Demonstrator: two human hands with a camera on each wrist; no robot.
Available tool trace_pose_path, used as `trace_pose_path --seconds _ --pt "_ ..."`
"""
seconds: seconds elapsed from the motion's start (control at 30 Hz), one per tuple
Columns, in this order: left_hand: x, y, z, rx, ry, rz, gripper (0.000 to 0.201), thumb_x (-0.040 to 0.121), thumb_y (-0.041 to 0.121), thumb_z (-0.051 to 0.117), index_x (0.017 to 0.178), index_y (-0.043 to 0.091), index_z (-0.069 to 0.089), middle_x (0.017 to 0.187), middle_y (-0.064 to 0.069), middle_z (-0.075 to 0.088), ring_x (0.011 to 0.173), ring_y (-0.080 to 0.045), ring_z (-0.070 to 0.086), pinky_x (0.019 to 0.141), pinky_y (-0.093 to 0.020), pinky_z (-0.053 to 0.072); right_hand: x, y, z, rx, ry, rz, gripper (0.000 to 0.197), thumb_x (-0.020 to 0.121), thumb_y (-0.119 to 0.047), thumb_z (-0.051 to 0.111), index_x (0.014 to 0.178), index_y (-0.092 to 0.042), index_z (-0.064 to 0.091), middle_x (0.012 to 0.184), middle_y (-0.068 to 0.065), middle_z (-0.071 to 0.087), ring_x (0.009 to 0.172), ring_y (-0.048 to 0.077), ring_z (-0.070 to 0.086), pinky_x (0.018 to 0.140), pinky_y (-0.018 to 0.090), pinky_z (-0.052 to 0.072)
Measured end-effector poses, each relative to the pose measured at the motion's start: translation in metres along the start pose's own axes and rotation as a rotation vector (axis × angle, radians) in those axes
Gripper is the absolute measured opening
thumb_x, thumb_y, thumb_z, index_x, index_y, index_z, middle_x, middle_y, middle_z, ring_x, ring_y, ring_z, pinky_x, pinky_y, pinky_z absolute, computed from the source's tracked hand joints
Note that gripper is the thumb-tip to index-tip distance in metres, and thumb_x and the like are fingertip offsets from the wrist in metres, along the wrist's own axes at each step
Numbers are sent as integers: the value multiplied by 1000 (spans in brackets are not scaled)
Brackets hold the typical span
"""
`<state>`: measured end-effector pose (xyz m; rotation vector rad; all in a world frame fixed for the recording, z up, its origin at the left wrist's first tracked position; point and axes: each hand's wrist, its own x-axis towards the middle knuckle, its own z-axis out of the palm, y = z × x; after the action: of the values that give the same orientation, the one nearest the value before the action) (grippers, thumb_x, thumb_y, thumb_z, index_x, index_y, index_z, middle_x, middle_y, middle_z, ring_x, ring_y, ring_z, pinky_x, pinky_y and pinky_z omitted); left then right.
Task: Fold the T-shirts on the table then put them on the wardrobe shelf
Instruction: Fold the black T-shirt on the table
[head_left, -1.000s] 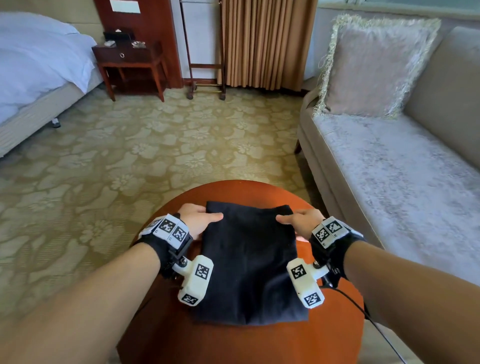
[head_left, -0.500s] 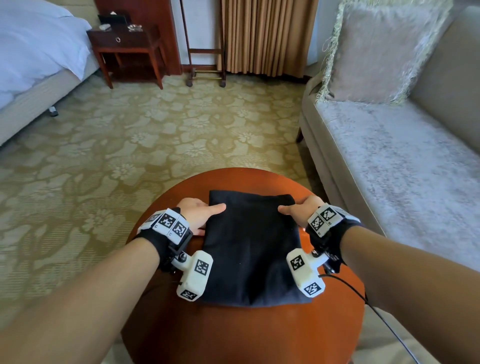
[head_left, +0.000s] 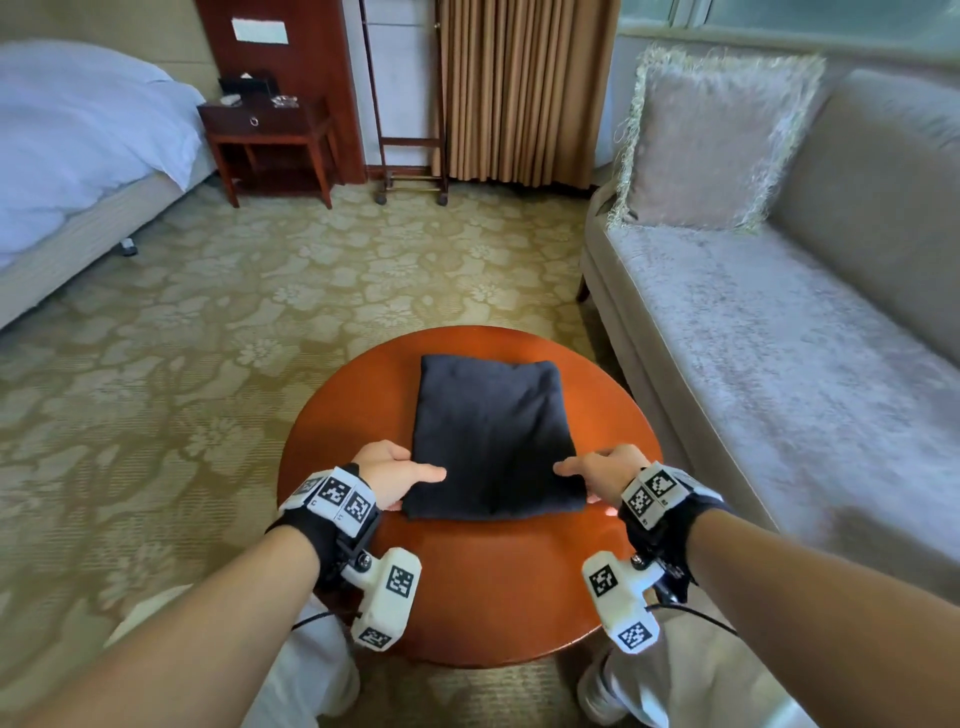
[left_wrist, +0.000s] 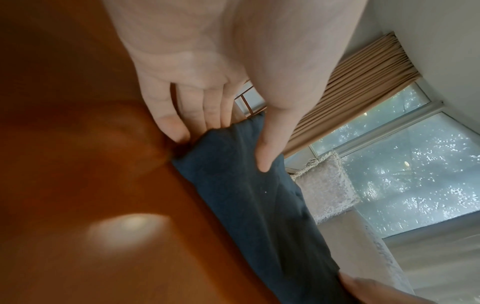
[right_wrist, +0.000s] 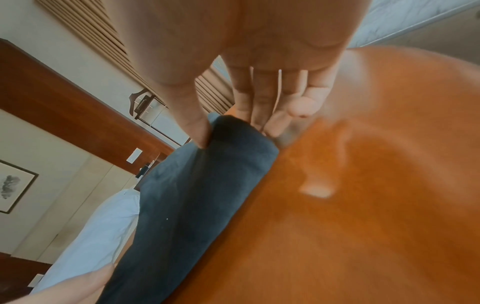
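Note:
A dark T-shirt (head_left: 493, 431), folded into a rectangle, lies flat on the far half of the round wooden table (head_left: 493, 587). My left hand (head_left: 400, 473) pinches its near left corner. In the left wrist view the thumb (left_wrist: 267, 144) lies on top of the T-shirt (left_wrist: 246, 195) and the fingers (left_wrist: 168, 123) reach under its edge. My right hand (head_left: 597, 470) pinches the near right corner in the same way. In the right wrist view its thumb (right_wrist: 197, 127) presses the T-shirt (right_wrist: 194, 195) from above and its fingers (right_wrist: 262, 115) are tucked below.
A grey sofa (head_left: 779, 364) with a fringed cushion (head_left: 711, 140) stands close to the table's right. A bed (head_left: 67, 145) and a dark nightstand (head_left: 270, 135) are at the far left, and a wheeled wooden stand (head_left: 410, 104) stands by the curtain. Patterned carpet lies between them.
Both hands have slid back along the shirt's sides from its far end to its near corners. The head view has pulled back, so the whole table shows.

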<state>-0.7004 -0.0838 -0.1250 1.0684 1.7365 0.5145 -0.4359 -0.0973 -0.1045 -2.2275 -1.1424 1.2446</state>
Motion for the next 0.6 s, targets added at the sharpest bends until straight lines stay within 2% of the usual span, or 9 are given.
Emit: trace_pose_path --seconds 0.03,0.1,0.2,0.33,0.37,0.43,0.5,0.57,0.6 --pt "-5 -3 2 20 12 13 61 74 25 85 125 7 58 112 -7 57 102 -24 57 87 -38 56 -5 5 0 -7 18 -17 32 74 -37 76 83 -7 67 74 8 69 66 23 63 60 28 47" --pt "-12 -9 4 61 37 48 71 71 25 87 132 8 54 117 -7 60 104 -24 59 92 -38 54 -15 13 3 16 42 -44 33 72 -39 79 80 -9 67 74 8 69 67 23 63 63 29 48" --pt "-22 -17 7 158 94 83 69 69 27 88 128 11 56 121 -8 64 107 -26 62 97 -37 51 -23 26 9 34 111 -60 35 67 -45 80 75 -13 68 70 4 67 67 24 61 64 30 47" --pt "-33 -24 10 308 146 93 63 71 31 85 126 17 56 121 -5 64 110 -25 61 90 -30 48 -31 37 15 -61 140 -19 34 72 -46 76 69 -14 65 67 5 68 61 25 62 62 29 52" --pt "-36 -25 10 349 151 91 62 71 31 85 124 18 57 119 -4 65 109 -24 61 86 -29 48 -33 39 17 -106 143 1 33 73 -43 76 70 -13 65 69 6 68 61 24 62 57 26 50" --pt "-39 -27 11 405 156 85 60 69 33 86 121 20 58 117 -3 66 106 -22 61 82 -27 48 -40 41 20 -172 164 37 30 76 -38 76 75 -11 64 75 7 67 58 21 58 46 20 37" --pt "-42 -26 13 439 163 76 61 69 32 86 121 19 58 120 -4 64 107 -23 60 81 -28 48 -44 38 21 -218 178 56 31 76 -35 76 88 -8 67 82 8 66 56 19 54 42 19 30" --pt "-45 -21 13 464 172 60 65 70 30 86 125 17 55 123 -7 60 109 -25 59 80 -30 47 -48 28 18 -256 162 62 33 76 -32 74 96 -7 68 81 8 64 56 18 54 42 18 31" --pt "-46 -18 12 464 183 57 67 70 28 86 126 16 53 124 -8 59 110 -26 58 80 -31 47 -48 23 16 -261 166 57 36 74 -33 74 99 -7 67 82 8 63 60 19 56 45 18 36"
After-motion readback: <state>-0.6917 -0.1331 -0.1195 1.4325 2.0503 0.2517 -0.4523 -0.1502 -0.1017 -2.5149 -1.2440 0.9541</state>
